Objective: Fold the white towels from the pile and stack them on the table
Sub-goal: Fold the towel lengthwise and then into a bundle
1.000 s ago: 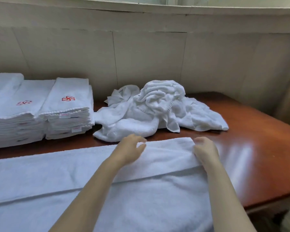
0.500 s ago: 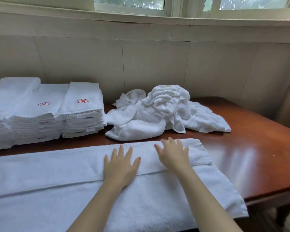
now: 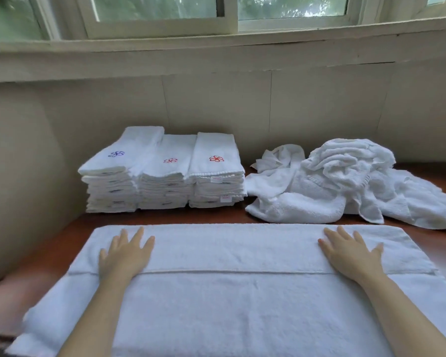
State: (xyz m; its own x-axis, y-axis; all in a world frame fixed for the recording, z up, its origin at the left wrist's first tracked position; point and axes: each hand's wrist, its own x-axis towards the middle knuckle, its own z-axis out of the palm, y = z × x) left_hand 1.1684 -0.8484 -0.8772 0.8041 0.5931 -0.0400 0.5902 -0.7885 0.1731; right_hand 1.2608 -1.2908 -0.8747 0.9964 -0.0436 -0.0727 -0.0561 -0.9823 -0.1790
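- I am losing the near edge of the spread towel point(image 3: 229, 302) below the frame. Its near right corner is also running off the side, so I cannot tell its full extent.
- The loose pile point(image 3: 343, 181), lying just behind the spread towel's far right end, is tangling too tightly for me to count its towels. Its right tail is being cut off by the frame.
- The layers in the folded stacks point(image 3: 165, 186) are blurring together, so I am not counting the towels in each.
- The table point(image 3: 70, 235) is showing only as strips of reddish wood around the spread towel, and to the left of the towel it is smearing into blur.
- The spread towel is lying flat across the table directly in front of me. Its far strip is lying doubled over toward me, with a hem line running across.
- My left hand point(image 3: 125, 256) is resting palm down on that doubled strip near the towel's left end, fingers straight and fanned, gripping nothing.
- My right hand point(image 3: 350, 256) is lying the same way near the strip's right end, fingers straight and spread.
- The hands are sitting well apart, with bare towel showing between them.
- I am counting two hands, one spread towel, one loose pile and three folded stacks. The stacks are standing side by side behind the towel's far left half.
- The leftmost stack is carrying a blue pinwheel mark point(image 3: 117, 153). The other two are carrying red pinwheel marks point(image 3: 216, 158).
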